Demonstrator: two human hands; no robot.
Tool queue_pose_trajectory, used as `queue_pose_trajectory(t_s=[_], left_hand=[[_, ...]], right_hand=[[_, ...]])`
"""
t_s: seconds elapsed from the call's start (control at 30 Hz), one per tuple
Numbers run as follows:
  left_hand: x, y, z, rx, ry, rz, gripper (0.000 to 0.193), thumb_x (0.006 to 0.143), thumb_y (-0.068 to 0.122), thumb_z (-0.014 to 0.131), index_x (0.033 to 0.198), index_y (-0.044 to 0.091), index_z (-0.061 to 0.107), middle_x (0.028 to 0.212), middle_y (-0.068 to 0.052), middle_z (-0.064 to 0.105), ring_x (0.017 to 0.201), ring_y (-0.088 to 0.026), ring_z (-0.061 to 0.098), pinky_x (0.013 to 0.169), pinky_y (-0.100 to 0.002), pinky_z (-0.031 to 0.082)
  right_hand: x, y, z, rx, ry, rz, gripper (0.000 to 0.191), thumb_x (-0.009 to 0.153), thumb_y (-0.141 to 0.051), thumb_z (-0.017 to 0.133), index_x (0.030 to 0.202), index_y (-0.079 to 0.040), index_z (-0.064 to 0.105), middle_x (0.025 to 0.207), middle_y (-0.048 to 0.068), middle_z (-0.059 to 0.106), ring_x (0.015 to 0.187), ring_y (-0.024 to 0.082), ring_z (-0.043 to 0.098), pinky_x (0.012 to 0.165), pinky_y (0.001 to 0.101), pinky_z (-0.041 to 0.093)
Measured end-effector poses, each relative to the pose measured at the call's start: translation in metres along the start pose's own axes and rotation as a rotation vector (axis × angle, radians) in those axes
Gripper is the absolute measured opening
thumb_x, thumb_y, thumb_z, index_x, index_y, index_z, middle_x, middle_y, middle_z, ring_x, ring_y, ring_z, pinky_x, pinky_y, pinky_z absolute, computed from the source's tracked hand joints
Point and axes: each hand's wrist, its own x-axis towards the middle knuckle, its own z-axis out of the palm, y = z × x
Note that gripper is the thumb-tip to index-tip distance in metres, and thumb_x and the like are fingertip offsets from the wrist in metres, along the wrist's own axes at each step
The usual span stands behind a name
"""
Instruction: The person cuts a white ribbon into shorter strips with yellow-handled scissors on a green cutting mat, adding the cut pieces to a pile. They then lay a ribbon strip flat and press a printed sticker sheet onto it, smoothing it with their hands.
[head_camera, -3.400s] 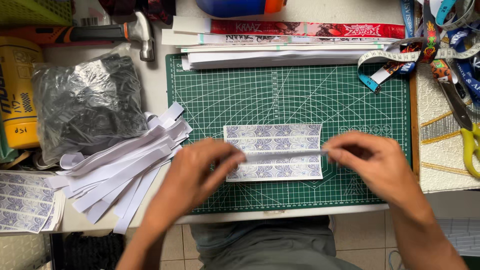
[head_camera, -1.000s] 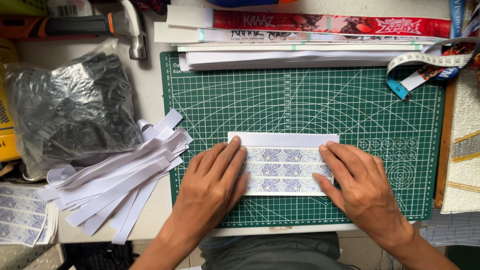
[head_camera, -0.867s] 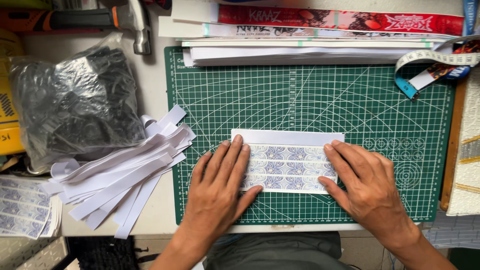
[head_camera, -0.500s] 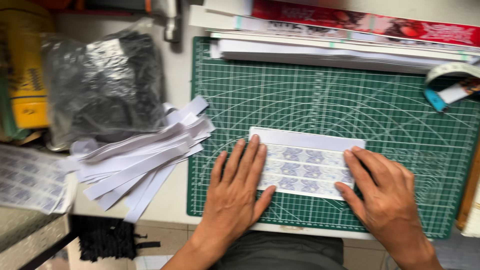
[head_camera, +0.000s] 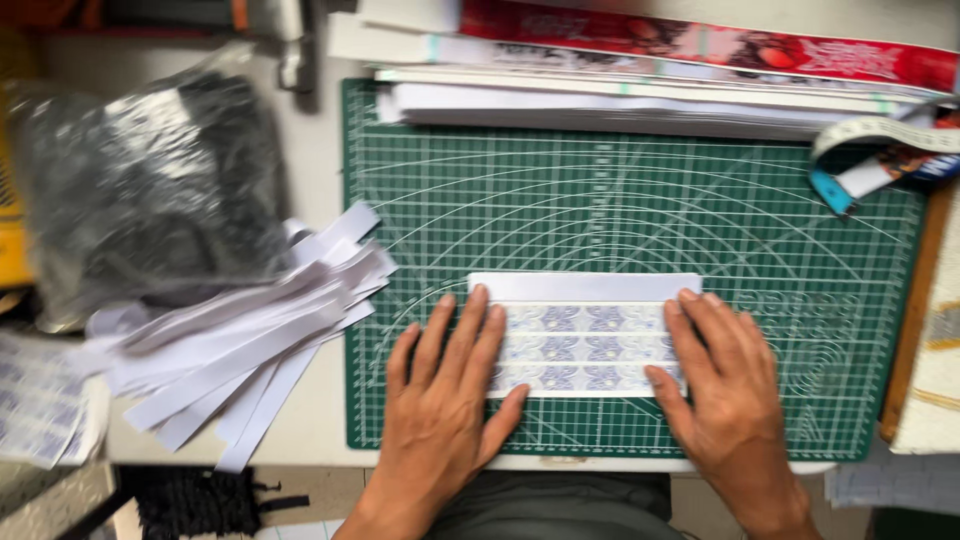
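Pressing flat: left hand (head_camera: 445, 395), right hand (head_camera: 730, 390) on patterned paper (head_camera: 585, 345).

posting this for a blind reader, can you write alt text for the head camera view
Two bare hands, left hand and right hand, press flat on the ends of a folded patterned paper lying on a green cutting mat. A heap of white paper strips and a crumpled plastic bag lie to the left, stacked paper sheets along the top.
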Motion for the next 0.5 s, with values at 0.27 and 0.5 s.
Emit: queue_pose_trajectory(t_s=[0.27, 0.5], left_hand=[[0.001, -0.005, -0.001, -0.022, -0.018, -0.008, 0.068, 0.094, 0.049, 0.062, 0.148, 0.007, 0.051, 0.153, -0.011, 0.051, 0.145, -0.029, 0.038, 0.119, -0.046, 0.02], [-0.004, -0.012, 0.006, -0.018, -0.066, 0.021, 0.069, 0.095, 0.055, 0.058, 0.15, 0.014, 0.048, 0.156, -0.013, 0.046, 0.147, -0.031, 0.032, 0.12, -0.049, 0.016]], right_hand=[[-0.012, -0.004, 0.01, -0.017, -0.031, 0.056, 0.059, 0.092, -0.028, 0.067, 0.144, -0.004, 0.053, 0.15, 0.015, 0.05, 0.142, 0.035, 0.045, 0.119, 0.0587, 0.034], [-0.02, -0.007, 0.017, -0.019, -0.034, 0.083, 0.058, 0.095, -0.029, 0.062, 0.146, -0.005, 0.05, 0.152, 0.015, 0.047, 0.144, 0.035, 0.042, 0.121, 0.0585, 0.031]])
